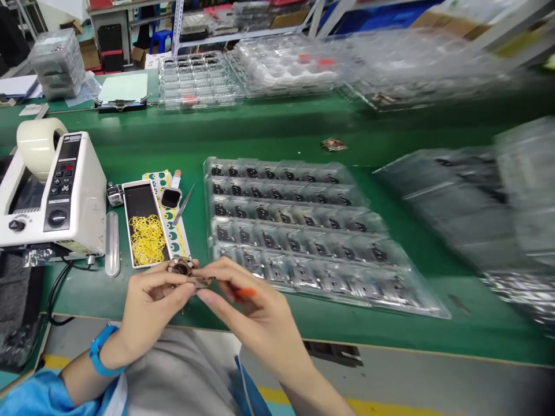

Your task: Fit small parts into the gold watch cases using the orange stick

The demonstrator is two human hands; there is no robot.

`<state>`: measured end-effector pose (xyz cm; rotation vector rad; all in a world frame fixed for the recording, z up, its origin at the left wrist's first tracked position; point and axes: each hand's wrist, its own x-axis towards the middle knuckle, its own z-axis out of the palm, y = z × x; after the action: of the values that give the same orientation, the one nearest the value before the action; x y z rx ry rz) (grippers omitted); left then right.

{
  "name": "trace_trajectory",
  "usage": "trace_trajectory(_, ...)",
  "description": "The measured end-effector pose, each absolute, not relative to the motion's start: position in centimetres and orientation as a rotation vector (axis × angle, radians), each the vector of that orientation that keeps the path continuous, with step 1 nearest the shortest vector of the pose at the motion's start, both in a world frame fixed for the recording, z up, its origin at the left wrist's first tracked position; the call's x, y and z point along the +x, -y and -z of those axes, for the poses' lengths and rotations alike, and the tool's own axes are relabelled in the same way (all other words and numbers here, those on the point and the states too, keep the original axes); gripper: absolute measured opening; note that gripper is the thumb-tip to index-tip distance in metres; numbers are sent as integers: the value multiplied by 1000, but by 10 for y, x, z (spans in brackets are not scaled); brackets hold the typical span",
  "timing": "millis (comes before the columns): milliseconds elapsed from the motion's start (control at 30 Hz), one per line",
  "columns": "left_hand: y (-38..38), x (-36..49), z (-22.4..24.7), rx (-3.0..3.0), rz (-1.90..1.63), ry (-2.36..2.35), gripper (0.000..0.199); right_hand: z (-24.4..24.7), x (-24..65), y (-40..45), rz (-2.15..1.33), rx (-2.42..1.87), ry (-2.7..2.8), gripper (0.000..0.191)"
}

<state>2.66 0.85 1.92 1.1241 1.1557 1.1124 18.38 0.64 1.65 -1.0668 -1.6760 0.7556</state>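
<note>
Nearest, the left hand (150,303) and right hand (247,306) meet over the table's front edge, both pinching a small brown part (184,270) between fingertips; the part sits at the point where the two hands join, above the green mat (390,346). An orange stick (245,293) lies under the right fingers. The left wrist wears a blue band (99,349). Just beyond the part lies a box (145,222) of yellow rubber bands, with tweezers (184,203) beside it. A tape dispenser (47,190) stands to the left. Right of the hands, a clear tray (303,225) of small dark parts stretches away. Farther back, more trays (197,81) are stacked.
</note>
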Motion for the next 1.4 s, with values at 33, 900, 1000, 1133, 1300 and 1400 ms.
trace_trajectory(33,-7,26,-19,1118,-1116,-1152,9,-14,181,-5,-794,-1048,1617,10)
trace_trajectory(900,8,17,-7,1102,-1121,-840,41,-19,181,-9,-1014,-1168,1401,18)
trace_trajectory(1000,9,15,-5,1139,-1100,-860,43,-18,179,-11,-1010,-1142,1415,15)
trace_trajectory(1133,11,12,-3,1180,-1056,-903,43,-16,179,-14,-1001,-1131,1464,16)
trace_trajectory(1300,11,11,-2,1168,-1050,-911,44,-17,180,-17,-988,-1129,1530,18)
trace_trajectory(1400,11,11,0,1158,-1048,-932,43,-18,178,-18,-952,-1146,1572,19)
